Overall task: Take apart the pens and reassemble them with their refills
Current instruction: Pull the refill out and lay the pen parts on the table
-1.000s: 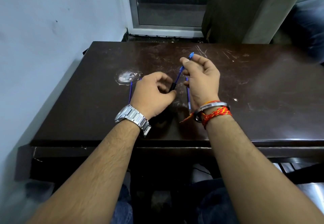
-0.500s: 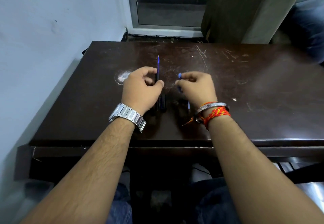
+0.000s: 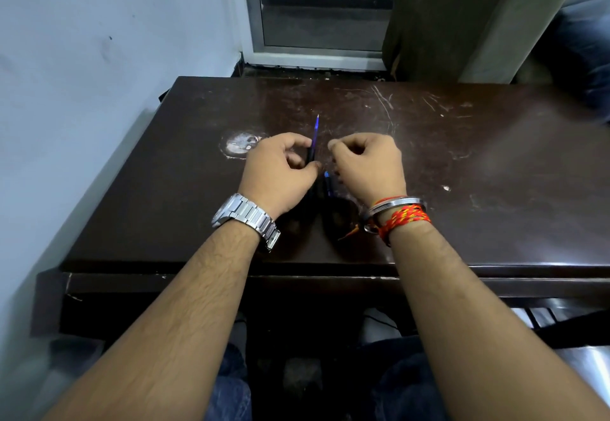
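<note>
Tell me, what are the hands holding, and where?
The left hand pinches a blue pen at its dark lower end; whether the right hand holds anything cannot be told.

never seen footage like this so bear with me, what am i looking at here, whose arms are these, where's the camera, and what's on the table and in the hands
There is no machine here. The camera sits on a person's head and looks forward and down, so the two bare forearms reaching in from the bottom are that person's own.

The left hand, with a metal watch on its wrist, pinches a thin blue pen refill that points away across the dark, scratched wooden table. A darker pen part seems to sit in the same grip, but the fingers hide most of it.

The right hand, wearing a steel bangle and a red and yellow thread, is curled close beside the left hand. Whether it holds anything cannot be told.

Between the wrists, another blue pen piece lies on the table, half in shadow.
</note>
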